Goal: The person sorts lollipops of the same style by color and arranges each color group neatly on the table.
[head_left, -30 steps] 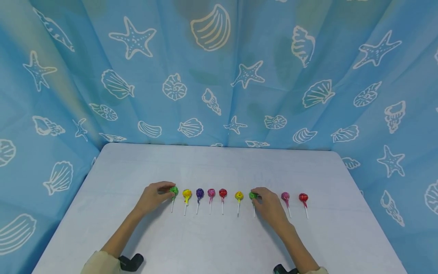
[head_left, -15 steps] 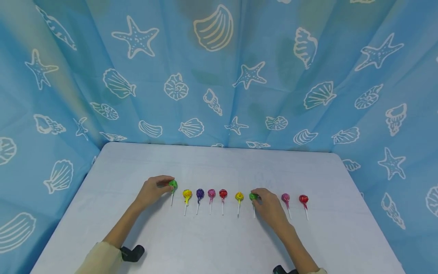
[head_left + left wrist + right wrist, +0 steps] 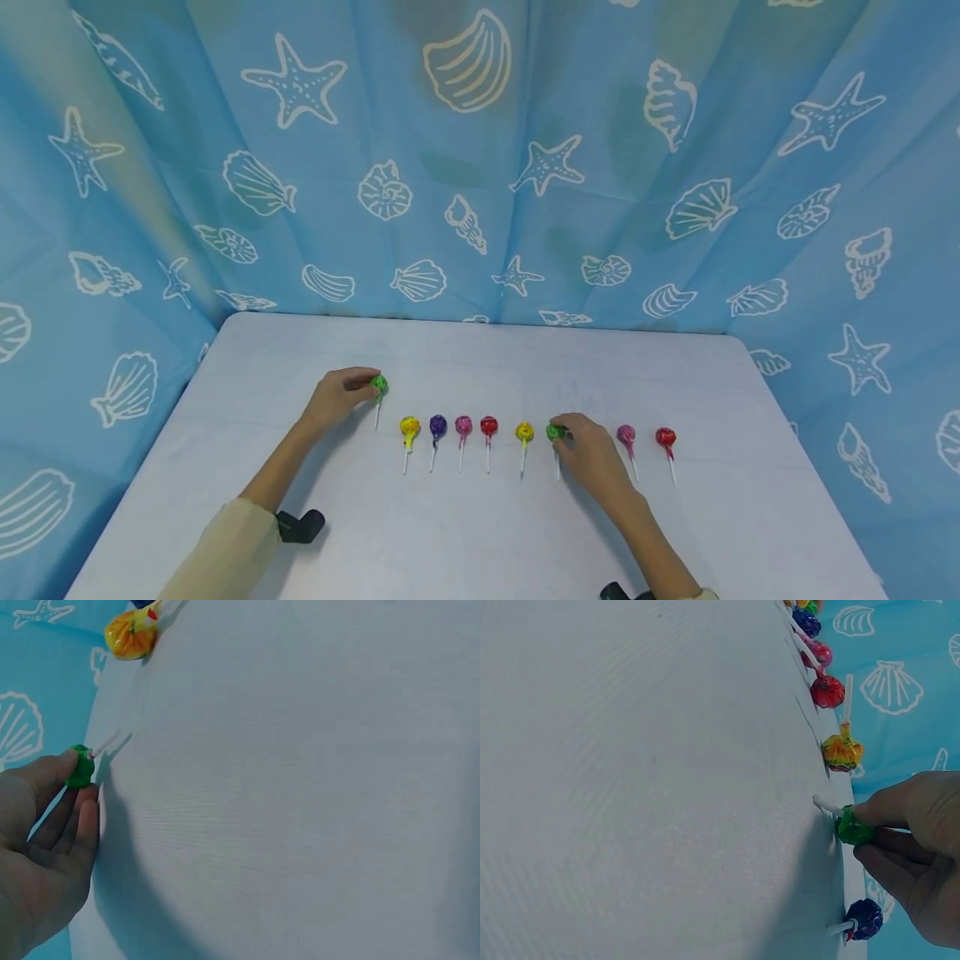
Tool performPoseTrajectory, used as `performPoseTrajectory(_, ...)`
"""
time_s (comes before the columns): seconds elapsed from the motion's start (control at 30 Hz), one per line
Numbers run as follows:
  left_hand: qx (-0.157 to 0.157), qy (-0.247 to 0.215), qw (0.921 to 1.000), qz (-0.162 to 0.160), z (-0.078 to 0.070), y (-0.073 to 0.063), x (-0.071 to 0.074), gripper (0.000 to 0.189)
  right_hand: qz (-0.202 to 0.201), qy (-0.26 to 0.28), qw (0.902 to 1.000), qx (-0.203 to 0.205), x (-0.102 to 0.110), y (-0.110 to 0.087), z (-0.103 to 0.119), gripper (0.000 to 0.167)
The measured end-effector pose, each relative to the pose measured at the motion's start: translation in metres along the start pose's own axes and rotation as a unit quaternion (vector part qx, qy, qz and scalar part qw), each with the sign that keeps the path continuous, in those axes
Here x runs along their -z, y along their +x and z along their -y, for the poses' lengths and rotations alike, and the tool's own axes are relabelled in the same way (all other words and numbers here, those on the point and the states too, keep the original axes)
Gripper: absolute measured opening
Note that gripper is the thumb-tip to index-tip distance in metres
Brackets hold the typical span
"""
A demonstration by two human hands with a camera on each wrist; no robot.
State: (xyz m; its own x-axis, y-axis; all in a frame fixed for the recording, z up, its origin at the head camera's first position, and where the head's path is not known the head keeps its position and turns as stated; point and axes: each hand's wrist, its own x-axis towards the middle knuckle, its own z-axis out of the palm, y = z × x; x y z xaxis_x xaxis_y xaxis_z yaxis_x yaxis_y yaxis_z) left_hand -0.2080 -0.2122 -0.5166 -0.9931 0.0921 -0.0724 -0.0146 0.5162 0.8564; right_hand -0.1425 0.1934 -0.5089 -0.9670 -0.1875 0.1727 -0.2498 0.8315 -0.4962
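Observation:
My left hand [image 3: 339, 398] pinches the wrapped head of a green lollipop [image 3: 378, 385] between thumb and fingers, beyond the left end of a lollipop row. In the left wrist view its white stick points away from the palm. Thumb and fingertips of my right hand [image 3: 592, 454] pinch a second green lollipop [image 3: 853, 826], which lies within the row. Between the hands are a yellow [image 3: 409, 427], a purple [image 3: 438, 426], a pink [image 3: 463, 426], a red [image 3: 489, 426] and another yellow lollipop [image 3: 524, 432]. The right hand hides another purple lollipop [image 3: 865, 919] from the head view.
Right of the right hand lie a pink lollipop [image 3: 626, 434] and a red lollipop [image 3: 665, 437]. Everything rests on a white-covered table [image 3: 480, 533]. A blue seashell-patterned curtain [image 3: 480, 233] hangs behind and at both sides.
My left hand has carried its green lollipop toward the table's far edge, out of line with the others. The right hand and its green lollipop have stayed in place.

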Motion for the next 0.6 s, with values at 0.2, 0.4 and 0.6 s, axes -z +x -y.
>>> performPoseTrajectory(0.2,0.015,-0.007,0.9999,0.004,-0.004,0.014,0.004,0.037,-0.005,0.007,0.9999,0.006,-0.001,0.0,0.0,0.032)
performPoseTrajectory(0.4,0.019,-0.001,0.9998,0.005,-0.005,0.029,0.004,0.037,-0.007,0.011,0.9999,0.01,-0.001,0.0,-0.002,0.032)
performPoseTrajectory(0.6,0.026,-0.021,0.9994,-0.002,-0.003,0.043,-0.001,0.037,-0.003,0.022,0.9997,-0.002,-0.001,0.0,-0.005,0.032)
